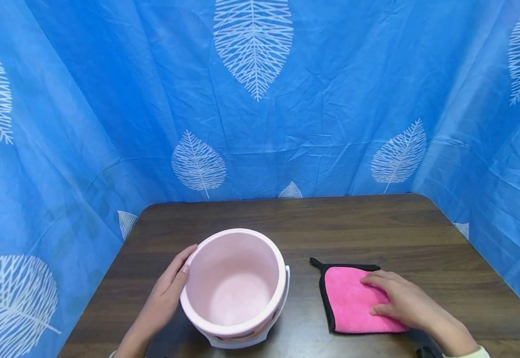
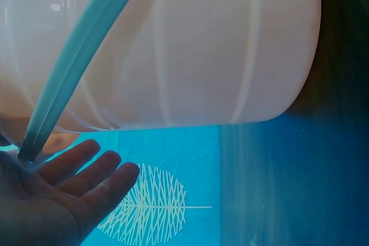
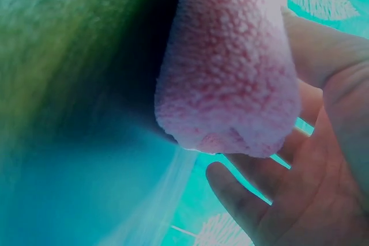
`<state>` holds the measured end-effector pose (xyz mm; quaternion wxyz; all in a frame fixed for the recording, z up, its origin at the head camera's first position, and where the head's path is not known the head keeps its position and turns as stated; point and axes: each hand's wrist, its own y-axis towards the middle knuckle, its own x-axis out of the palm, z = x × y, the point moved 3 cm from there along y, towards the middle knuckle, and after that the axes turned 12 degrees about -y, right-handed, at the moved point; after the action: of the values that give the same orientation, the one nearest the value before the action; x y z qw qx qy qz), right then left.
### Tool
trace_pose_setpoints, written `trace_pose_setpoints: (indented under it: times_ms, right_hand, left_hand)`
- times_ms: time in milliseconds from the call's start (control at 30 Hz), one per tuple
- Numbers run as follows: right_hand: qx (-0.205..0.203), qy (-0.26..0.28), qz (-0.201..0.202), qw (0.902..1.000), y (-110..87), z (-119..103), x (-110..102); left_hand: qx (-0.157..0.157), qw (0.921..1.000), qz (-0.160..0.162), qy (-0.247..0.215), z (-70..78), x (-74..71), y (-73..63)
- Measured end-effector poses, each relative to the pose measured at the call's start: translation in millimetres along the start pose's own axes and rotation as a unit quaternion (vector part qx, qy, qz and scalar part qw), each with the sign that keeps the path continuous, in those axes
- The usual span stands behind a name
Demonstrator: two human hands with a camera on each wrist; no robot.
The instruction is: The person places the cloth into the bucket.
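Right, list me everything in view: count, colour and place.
Bucket: 1, pale pink, standing on the table, left of the cloth
Bucket handle: 1, whitish in the head view, hanging down the bucket's side
Cloth: 1, bright pink with black trim, on the table
Table: 1, dark brown wood-grain, beneath bucket and cloth
Hanging sheet: at least 1, blue, behind and beside the table
Leaf prints: several, white, across the sheet
Unclear object: 1, black, by the right wrist, cut off
Sleeves: 2, pale, at the lower edge
Left hand: 1, bare, against the bucket's left side
Right hand: 1, bare, on the cloth
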<state>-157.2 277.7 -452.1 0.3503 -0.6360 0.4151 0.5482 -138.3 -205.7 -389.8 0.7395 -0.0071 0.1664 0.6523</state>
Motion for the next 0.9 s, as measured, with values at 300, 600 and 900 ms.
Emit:
trace_pose_setpoints:
  times_ms: [300,600,900]
  right_hand:
    - [-0.001,-0.007,0.010,0.9999,1.5,-1.3,1.8]
    - [-0.004,-0.018,0.033,0.9993,2.5,-1.4,0.1]
    - [0.021,-0.005,0.017,0.9996,7.2,-2.2,-5.2]
  left_hand:
    - [0.004,1.0000,0.001,-0.004,-0.2,-0.7,-0.9]
    - [-0.006,0.9999,0.001,-0.013,0.0,0.5,0.6]
    - [0.012,0.9997,0.003,-0.022,-2.2,0.8,-0.1]
